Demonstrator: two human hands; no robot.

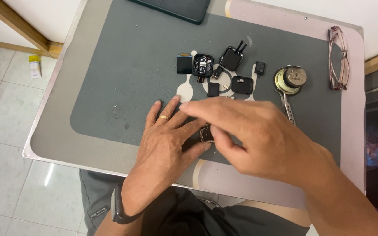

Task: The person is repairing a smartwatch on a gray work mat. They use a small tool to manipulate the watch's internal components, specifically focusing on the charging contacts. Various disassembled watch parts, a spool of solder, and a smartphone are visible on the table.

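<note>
While the left hand [169,140] lies palm-down on the grey mat [123,78] of the bench, its fingers [154,114] spread and loosely pressed around a small metal-edged part [206,132], the right hand [250,131] crosses above it, blurred, with its fingers stretched out flat toward the left and its thumb bent down just beside that part. The part sits on the mat between the left hand's thumb and forefinger, touching them; whether the right thumb touches it I cannot tell. The left hand wears a gold ring [164,117] and a dark band [120,209] on the wrist. Farther up the mat, well apart from the hands, lies a cluster of small dismantled pieces: a dark blue square screen [184,64], an opened black casing with circuitry [202,65], a black square shell [231,58] and a black block [242,85]. To their right rests a round speaker [290,79], and near the mat's far right edge lies a pair of glasses [338,59].
</note>
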